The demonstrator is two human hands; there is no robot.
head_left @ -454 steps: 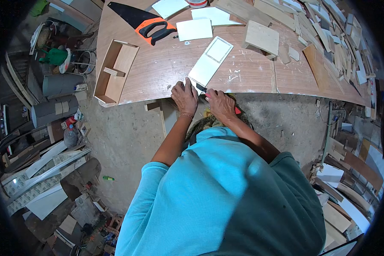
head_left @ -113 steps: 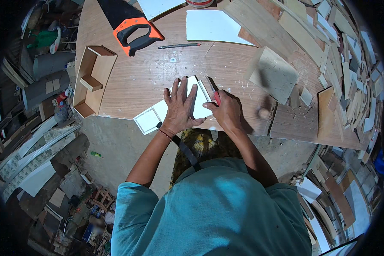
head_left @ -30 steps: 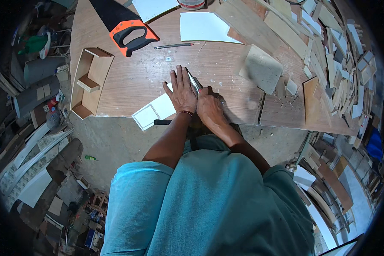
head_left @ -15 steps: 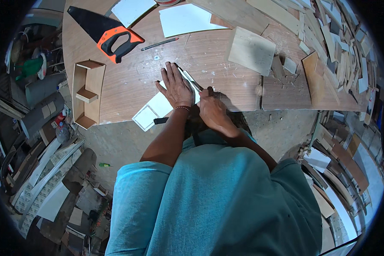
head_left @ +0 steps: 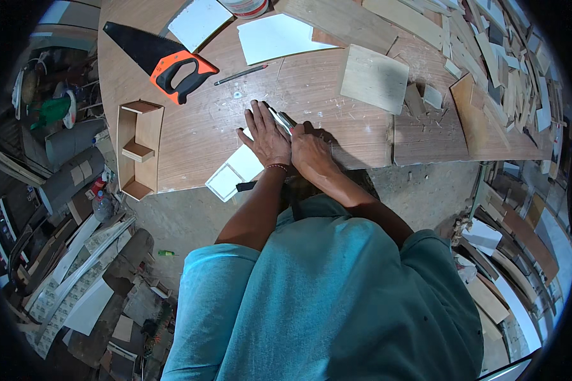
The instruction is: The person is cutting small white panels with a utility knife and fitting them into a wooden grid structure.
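In the head view, your left hand (head_left: 270,141) lies flat just left of the centre of the frame, back up, fingers stretched out toward the top and the thumb set apart to the left. It presses on the white board (head_left: 238,168) without gripping it. That board slants across the near edge of the table (head_left: 194,136): its lower-left end, marked with a drawn rectangle, sticks out from under your palm and a little past the table edge, while its upper-right part is mostly hidden beneath your fingers.

Your right hand (head_left: 310,152) is right beside it at the centre, fingers curled closed around a knife (head_left: 286,119). The grey blade shows ahead of your knuckles, along the board's edge right of your left fingers; whether it bites into the board, you cannot tell from here, since your hands cover most of that spot.

Above your hands, a pencil (head_left: 240,75) lies at the upper centre-left, near the orange-and-black handsaw (head_left: 165,66) at the upper left. Left of your left hand, well apart, stands a divided wooden box (head_left: 146,130). A pale wooden block (head_left: 374,77) sits at the upper right of centre, and wood offcuts (head_left: 489,57) crowd the upper right.
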